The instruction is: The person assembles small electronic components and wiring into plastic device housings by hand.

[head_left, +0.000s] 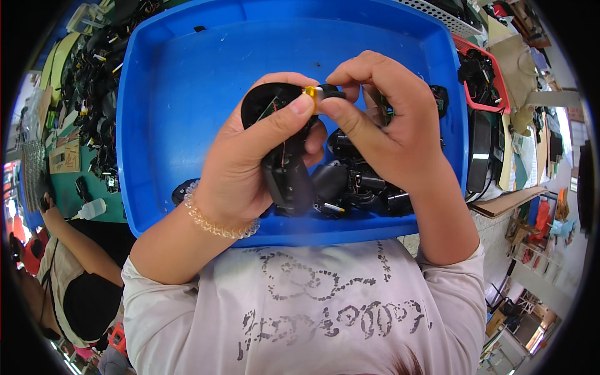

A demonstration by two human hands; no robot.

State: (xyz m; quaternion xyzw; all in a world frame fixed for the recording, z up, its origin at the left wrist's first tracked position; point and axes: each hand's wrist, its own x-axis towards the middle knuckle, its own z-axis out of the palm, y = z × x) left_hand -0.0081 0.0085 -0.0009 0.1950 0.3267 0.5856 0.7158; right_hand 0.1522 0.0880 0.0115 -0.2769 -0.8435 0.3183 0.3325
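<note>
We hold a black casing (289, 184) near the centre of the frame, above a big blue tray (187, 94); our left hand (250, 140) is closed round it, the thumb pressed on a small silver-and-yellow piece (312, 94) at its upper end. Our right hand (394, 109) is nearly closed in a pinch, thumb and forefinger on a small dark piece (333, 92) just beside the silver end. The tray's blue floor is scuffed, and more black parts (359, 181) lie in it right of centre, below our hands. At the upper left of the frame, a heap of black parts (97, 106) spreads over a green tabletop (59, 187), where a white bottle (92, 209) lies lower down, near a co-worker's arm (84, 247). At the upper right, a red basket (487, 107) of dark parts stands just beside the tray, with a flat brown cardboard sheet (509, 201) below it. We see a cluttered, pale-floored room bending away along the right rim, its far objects too small to tell.
</note>
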